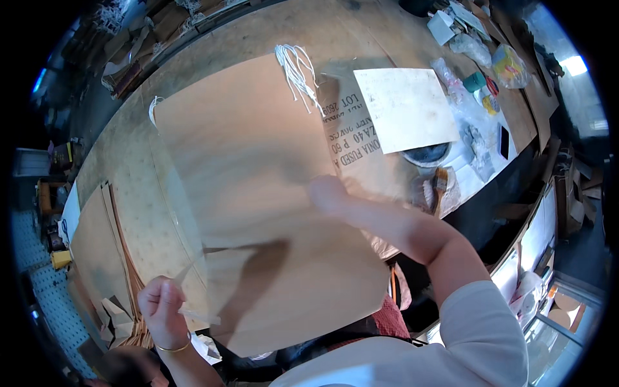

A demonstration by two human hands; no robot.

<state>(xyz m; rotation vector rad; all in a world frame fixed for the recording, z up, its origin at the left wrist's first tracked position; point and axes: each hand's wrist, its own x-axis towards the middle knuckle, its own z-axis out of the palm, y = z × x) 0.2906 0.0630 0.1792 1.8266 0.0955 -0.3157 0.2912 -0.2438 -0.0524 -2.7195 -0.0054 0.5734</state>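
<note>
A large brown paper sheet or bag (258, 142) covers the middle of the table and reaches over its near edge toward me. A bundle of white cords (296, 74) lies at its far right corner, and a small white loop (153, 109) shows at its far left corner. Beside its near left edge, my left hand (162, 308) is closed on a thin pale strip (191, 268). At the right edge of the brown paper is my right hand (327, 195). Motion smears it, and its fingers cannot be made out.
A white board (406, 109) partly covers a dark round bowl (427, 155) on the right. A brush (441, 184) lies near that bowl. Plastic bags (510, 66) and a dark phone (504, 140) are farther right. Stacked brown paper bags (97, 242) lie at the left.
</note>
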